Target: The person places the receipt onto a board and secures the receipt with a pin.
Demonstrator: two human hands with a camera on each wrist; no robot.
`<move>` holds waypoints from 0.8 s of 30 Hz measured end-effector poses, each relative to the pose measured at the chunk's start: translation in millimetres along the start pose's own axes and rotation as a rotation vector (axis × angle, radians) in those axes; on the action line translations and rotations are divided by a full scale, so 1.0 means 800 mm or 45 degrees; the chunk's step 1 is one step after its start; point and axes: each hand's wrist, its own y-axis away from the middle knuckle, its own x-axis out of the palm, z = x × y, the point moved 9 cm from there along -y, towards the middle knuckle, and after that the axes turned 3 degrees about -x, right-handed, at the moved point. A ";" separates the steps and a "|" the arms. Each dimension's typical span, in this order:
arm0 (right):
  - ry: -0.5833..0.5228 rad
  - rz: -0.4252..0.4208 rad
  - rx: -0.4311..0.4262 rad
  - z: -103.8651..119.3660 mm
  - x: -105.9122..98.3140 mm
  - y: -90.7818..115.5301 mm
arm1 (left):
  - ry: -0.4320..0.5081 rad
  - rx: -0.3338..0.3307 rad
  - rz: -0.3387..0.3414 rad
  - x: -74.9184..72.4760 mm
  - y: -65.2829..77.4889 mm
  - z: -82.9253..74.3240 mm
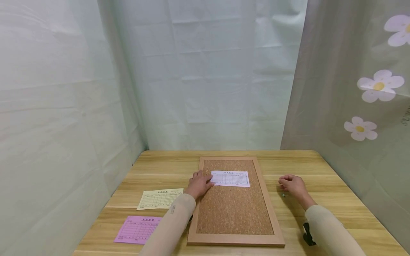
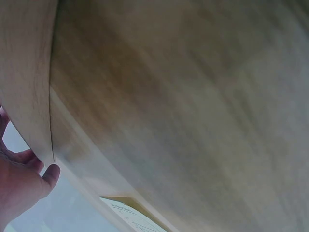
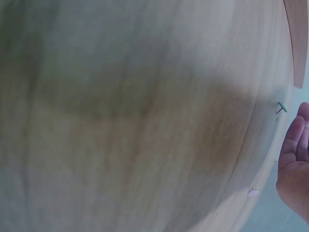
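A framed cork board (image 1: 235, 213) lies on the wooden table, with a white printed form (image 1: 230, 179) flat on its upper part. My left hand (image 1: 199, 184) rests over the board's left frame, its fingertips at the form's left edge. The left wrist view shows that hand (image 2: 24, 186) by the frame's edge. To the right of the board my right hand (image 1: 293, 186) hovers low over the table with bent fingers. Whether its fingertips pinch anything is hidden. Close by lie a green thumbtack (image 3: 282, 108) and a pale pink thumbtack (image 3: 253, 192).
Left of the board lie a yellow printed form (image 1: 158, 198) and a pink printed form (image 1: 136, 229), the latter partly covered by my left sleeve. Pale curtains (image 1: 211, 78) enclose the table (image 1: 307, 163) at the back and sides.
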 end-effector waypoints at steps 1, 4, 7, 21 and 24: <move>-0.004 -0.003 0.008 0.000 0.000 0.001 | -0.003 -0.004 0.000 0.001 -0.001 0.001; -0.011 0.010 0.003 0.001 0.001 0.002 | 0.001 -0.013 0.002 0.002 -0.002 0.002; -0.019 0.013 0.004 0.003 0.001 0.003 | 0.003 -0.016 0.006 0.001 -0.002 0.002; -0.045 0.023 -0.005 0.012 0.006 0.005 | 0.001 0.001 0.005 -0.002 0.002 -0.001; -0.054 0.029 -0.007 0.012 0.006 0.004 | 0.006 -0.004 0.005 -0.001 0.001 -0.001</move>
